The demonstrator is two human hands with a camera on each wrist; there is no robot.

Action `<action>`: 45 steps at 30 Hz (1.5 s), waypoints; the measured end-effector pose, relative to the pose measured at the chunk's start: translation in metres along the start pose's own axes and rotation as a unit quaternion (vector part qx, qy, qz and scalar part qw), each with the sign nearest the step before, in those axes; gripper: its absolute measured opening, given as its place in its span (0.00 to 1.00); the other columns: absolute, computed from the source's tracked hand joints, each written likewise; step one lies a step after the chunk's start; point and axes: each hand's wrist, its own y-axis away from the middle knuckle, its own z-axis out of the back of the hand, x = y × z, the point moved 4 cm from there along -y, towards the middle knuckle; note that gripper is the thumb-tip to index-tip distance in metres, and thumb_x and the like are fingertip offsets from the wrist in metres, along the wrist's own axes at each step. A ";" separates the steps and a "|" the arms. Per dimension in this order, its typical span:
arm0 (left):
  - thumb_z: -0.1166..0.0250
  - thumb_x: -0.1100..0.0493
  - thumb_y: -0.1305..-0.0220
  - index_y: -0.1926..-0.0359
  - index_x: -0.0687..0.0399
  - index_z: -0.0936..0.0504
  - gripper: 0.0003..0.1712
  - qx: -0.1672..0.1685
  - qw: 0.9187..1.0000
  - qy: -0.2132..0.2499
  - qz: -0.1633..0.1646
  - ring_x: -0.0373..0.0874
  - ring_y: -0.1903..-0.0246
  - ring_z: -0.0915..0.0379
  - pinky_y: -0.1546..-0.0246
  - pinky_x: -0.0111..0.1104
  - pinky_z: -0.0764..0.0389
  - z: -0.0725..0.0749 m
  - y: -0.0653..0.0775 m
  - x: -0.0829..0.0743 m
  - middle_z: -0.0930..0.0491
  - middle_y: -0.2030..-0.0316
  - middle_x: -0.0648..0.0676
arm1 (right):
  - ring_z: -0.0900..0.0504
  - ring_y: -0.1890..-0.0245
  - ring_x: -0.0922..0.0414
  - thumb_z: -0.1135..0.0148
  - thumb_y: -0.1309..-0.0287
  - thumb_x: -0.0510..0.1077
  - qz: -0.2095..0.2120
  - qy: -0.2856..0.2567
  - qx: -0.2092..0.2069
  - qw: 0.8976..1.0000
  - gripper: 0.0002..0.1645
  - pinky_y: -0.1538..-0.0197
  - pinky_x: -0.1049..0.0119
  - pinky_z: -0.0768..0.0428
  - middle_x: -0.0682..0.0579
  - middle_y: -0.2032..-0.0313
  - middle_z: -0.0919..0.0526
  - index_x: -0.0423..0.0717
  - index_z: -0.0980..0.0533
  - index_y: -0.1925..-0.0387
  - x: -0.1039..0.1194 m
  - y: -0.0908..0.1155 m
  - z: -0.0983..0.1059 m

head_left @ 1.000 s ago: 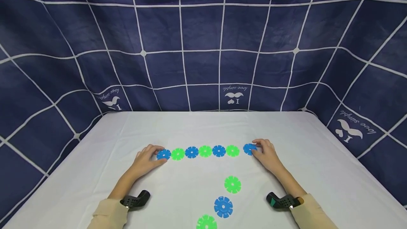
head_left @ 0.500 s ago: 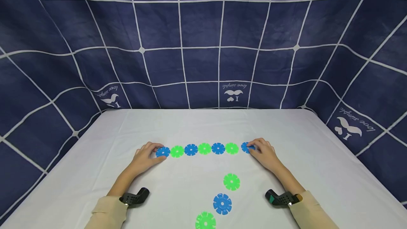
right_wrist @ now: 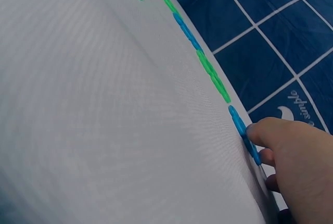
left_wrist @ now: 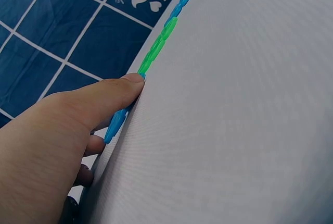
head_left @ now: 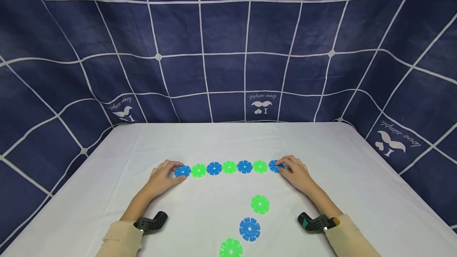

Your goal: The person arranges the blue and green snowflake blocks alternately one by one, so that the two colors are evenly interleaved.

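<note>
Flat plastic snowflake discs, alternating blue and green, lie in a row across the white table. My left hand (head_left: 163,177) grips the blue disc (head_left: 183,171) at the row's left end, thumb on the near edge and fingers on the far one. At the right end, my right hand (head_left: 297,173) pinches another blue disc (head_left: 273,166), partly hidden by its fingertips. A small gap parts this disc from the neighbouring green disc (head_left: 260,166). The right wrist view shows the same blue disc (right_wrist: 239,122) lying flat, with the thumb on it.
Nearer to me lie three loose discs: a green disc (head_left: 260,204), a blue disc (head_left: 249,229) and another green disc (head_left: 231,248) at the bottom edge of the head view. A navy curtain with white grid lines (head_left: 228,70) hangs behind the white table (head_left: 200,142).
My right hand has slid its blue disc leftward, narrowing the gap to the green disc. The left hand stays on its disc. The head view has shifted slightly.
</note>
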 end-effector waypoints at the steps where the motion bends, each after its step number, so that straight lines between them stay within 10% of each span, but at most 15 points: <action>1: 0.35 0.41 0.50 0.50 0.51 0.24 0.29 0.000 1.000 0.001 0.000 0.45 0.59 0.33 0.59 0.38 0.43 0.000 0.000 0.000 0.27 0.62 0.51 | 0.30 0.55 0.49 0.43 0.44 0.43 0.001 0.001 -0.001 1.000 0.10 0.51 0.48 0.41 0.47 0.53 0.24 0.50 0.22 0.60 0.000 0.000 0.000; 45: 0.36 0.41 0.49 0.49 0.52 0.25 0.29 0.005 1.000 -0.005 0.003 0.46 0.58 0.33 0.59 0.39 0.42 0.002 -0.001 0.000 0.27 0.60 0.52 | 0.28 0.56 0.53 0.43 0.44 0.43 0.024 -0.034 -0.011 0.999 0.12 0.52 0.55 0.36 0.48 0.52 0.25 0.49 0.22 0.57 0.004 -0.001 0.002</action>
